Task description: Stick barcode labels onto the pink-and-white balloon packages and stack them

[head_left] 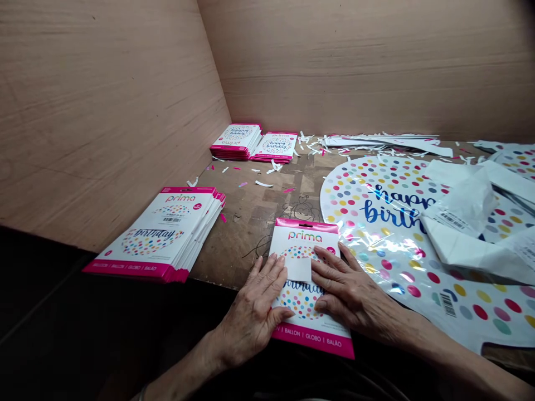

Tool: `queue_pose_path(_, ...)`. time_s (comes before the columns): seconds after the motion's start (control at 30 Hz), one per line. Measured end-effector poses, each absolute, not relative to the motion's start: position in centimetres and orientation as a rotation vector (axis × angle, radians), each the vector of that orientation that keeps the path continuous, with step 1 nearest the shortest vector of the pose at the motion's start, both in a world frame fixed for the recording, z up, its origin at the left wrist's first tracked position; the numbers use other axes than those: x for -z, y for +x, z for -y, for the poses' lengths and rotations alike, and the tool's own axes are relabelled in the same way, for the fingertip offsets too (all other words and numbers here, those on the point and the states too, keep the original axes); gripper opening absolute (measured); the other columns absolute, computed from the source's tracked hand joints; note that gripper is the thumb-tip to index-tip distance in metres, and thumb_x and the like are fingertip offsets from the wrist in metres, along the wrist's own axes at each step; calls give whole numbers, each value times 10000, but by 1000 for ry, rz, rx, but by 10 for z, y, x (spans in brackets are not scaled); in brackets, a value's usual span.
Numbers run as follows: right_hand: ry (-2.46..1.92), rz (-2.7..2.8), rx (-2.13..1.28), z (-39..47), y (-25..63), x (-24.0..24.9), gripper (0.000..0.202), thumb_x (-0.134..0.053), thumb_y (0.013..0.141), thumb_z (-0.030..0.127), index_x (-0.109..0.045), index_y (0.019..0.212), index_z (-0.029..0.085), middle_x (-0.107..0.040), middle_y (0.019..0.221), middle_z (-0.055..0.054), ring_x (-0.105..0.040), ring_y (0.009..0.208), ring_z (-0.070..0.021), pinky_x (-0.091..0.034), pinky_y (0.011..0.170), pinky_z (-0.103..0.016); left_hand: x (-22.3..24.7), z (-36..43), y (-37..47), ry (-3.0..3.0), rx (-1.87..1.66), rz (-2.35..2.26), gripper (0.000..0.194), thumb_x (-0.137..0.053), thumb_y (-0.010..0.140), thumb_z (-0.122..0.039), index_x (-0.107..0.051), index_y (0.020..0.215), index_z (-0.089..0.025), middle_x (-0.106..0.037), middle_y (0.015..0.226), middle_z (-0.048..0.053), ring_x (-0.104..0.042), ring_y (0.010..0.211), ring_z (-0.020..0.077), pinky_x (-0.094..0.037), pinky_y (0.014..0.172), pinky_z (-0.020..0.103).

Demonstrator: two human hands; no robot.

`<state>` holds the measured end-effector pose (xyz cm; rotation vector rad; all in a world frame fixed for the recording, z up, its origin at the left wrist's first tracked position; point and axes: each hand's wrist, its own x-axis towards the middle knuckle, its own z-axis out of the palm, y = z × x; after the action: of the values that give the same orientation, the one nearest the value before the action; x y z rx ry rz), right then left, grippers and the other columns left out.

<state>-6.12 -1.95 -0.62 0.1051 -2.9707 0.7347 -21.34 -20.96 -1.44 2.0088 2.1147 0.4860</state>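
Observation:
A pink-and-white balloon packet [301, 328] lies face up at the table's front edge, its lower end jutting past it. Across the packet's middle sits a small blank white rectangle [299, 270], which looks like a label. My left hand [254, 312] rests on the packet's left side, fingers stretched out, their tips at the rectangle's left edge. From the right, my right hand [355, 289] lies flat with fingers spread, fingertips at the rectangle's right edge. Both thumbs touch the packet's lower half. Part of the printed "birthday" design is covered by the rectangle and fingers.
A stack of similar packets [150, 239] stands at the left front edge. Two more piles, a taller one [236, 142] and a lower one [276, 147], sit by the back corner. Dotted balloon sheets [376, 234] with crumpled plastic [463, 206] cover the right. Paper scraps [263, 184] litter the table.

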Motion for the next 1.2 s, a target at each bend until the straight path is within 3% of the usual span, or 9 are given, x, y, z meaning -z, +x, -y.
queue_pose_path(0.2, 82, 2994, -759, 21, -61, 3, 265, -401, 900, 340, -539, 1095, 225, -560, 1190, -47, -256, 1306, -218, -4, 1081, -483, 17, 208, -213, 2022, -553, -2091, 601, -424, 874, -318, -174, 1400, -170, -289, 1428, 127, -134, 1341, 290, -180, 1057, 553)
queue_pose_path(0.37, 92, 2999, -737, 21, -60, 5, 267, -380, 907, 334, -544, 1077, 209, -543, 1214, -61, -241, 1312, -210, 30, 1080, -477, 17, 208, -213, 2061, -530, -2081, 565, -422, 874, -292, -220, 1390, -179, -299, 1428, 107, -104, 1345, 301, -173, 1055, 562)
queue_pose_path(0.6, 107, 3022, -726, 22, -60, 4, 330, -369, 914, 334, -482, 1213, 251, -491, 1282, -33, -219, 1319, -221, -15, 1074, -504, 18, 208, -214, 2122, -463, -2098, 540, -389, 890, -307, -231, 1380, -145, -298, 1429, 114, -101, 1348, 297, -176, 1053, 567)
queue_pose_path(0.97, 177, 3025, -607, 18, -60, 15, 521, -348, 917, 375, -195, 1404, 268, -341, 1408, -45, -174, 1331, -266, -66, 1045, -575, 12, 200, -221, 2220, -379, -1897, 469, -347, 908, -272, -286, 1349, -122, -282, 1440, 85, -114, 1353, 235, -185, 1086, 504)
queue_pose_path(1.2, 162, 3007, -602, 19, -61, 14, 523, -360, 915, 370, -200, 1403, 269, -356, 1398, -56, -188, 1327, -269, -106, 1044, -571, 7, 199, -223, 2157, -288, -1851, 470, -354, 907, -272, -291, 1350, -127, -260, 1448, 74, -103, 1354, 213, -147, 1104, 481)
